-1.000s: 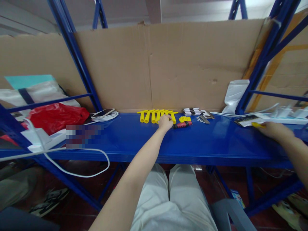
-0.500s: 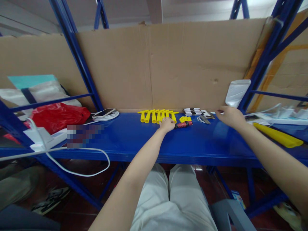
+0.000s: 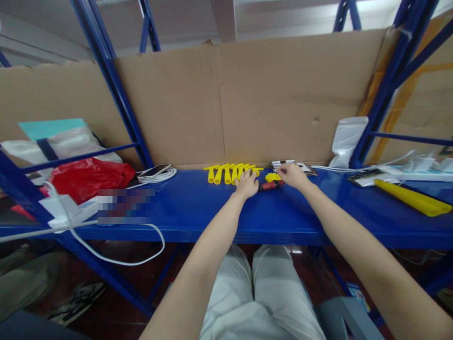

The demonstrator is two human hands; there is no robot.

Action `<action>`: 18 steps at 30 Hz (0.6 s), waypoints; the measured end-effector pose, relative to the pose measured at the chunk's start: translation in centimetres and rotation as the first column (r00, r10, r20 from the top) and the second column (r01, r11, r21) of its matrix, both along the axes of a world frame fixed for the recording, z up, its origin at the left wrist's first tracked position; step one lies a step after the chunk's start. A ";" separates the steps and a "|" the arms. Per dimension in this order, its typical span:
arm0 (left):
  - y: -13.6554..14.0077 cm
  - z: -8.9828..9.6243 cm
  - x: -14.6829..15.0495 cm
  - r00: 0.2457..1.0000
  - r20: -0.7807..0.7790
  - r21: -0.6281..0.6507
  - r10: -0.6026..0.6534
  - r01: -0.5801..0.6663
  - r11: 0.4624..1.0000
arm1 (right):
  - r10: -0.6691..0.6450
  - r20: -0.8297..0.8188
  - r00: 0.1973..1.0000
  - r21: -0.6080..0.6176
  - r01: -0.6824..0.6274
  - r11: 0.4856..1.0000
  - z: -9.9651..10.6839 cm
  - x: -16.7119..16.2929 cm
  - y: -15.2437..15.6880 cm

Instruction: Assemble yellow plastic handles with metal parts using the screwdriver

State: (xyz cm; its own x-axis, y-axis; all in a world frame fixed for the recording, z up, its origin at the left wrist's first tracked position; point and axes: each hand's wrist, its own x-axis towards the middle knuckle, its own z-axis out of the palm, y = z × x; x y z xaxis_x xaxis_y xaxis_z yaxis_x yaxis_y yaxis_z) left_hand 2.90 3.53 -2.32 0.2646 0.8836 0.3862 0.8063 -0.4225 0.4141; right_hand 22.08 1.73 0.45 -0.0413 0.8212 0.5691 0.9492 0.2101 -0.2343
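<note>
Several yellow T-shaped plastic pieces (image 3: 218, 174) with round hollow ends lie in a row at the back of the blue shelf. My left hand (image 3: 247, 184) rests over the right end of that row, fingers spread, partly covering the last pieces. A red and black handled tool (image 3: 271, 185), perhaps a screwdriver, lies just right of it. My right hand (image 3: 293, 175) is beside a cluster of small yellow parts (image 3: 272, 177); its fingertips are drawn together, and what they hold, if anything, is too small to make out. White and black sticks (image 3: 279, 163) lie behind, partly hidden by this hand.
A tall cardboard panel (image 3: 269, 99) closes off the back of the blue shelf (image 3: 184, 203). A phone (image 3: 155, 169) with coiled white cable and a red bag (image 3: 92, 177) are left. A yellow long object (image 3: 414, 198) and clear plastic bag (image 3: 347, 141) are right.
My right hand has moved left from the far right of the shelf to the small yellow parts. My left hand's fingers have spread over the T-shaped pieces.
</note>
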 end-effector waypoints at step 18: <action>0.0 1.6 1.3 0.765 0.622 0.176 -0.164 0.067 0.982 | -0.057 -0.453 0.890 0.009 0.068 0.998 -1.2 1.4 1.1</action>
